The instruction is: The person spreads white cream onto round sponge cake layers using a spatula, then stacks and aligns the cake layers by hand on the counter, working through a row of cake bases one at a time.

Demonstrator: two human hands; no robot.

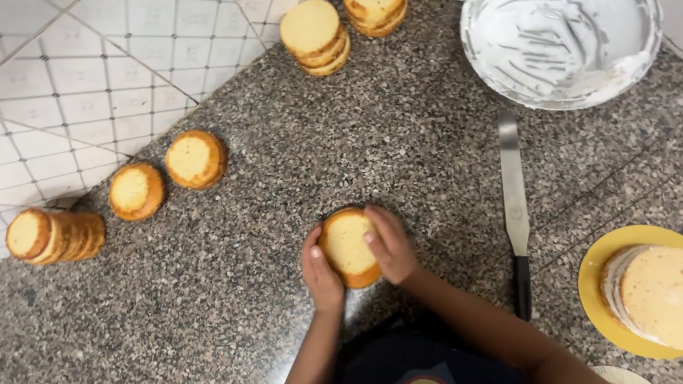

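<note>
Left hand (322,271) and right hand (389,245) both clasp one round cake layer (349,246) from either side, low centre on the granite counter (403,156). Head view only. Progress, judging by layout: one frosted stack (652,295) sits finished on a yellow board (597,288) at right; the held layer is bare. Count: two single layers (196,159) at left, one sideways row (52,236), two stacks (315,37) at top. One spatula (514,198), one frosting bowl (560,47), nearly scraped out.

No packages, labels, signs or screens are in view.
</note>
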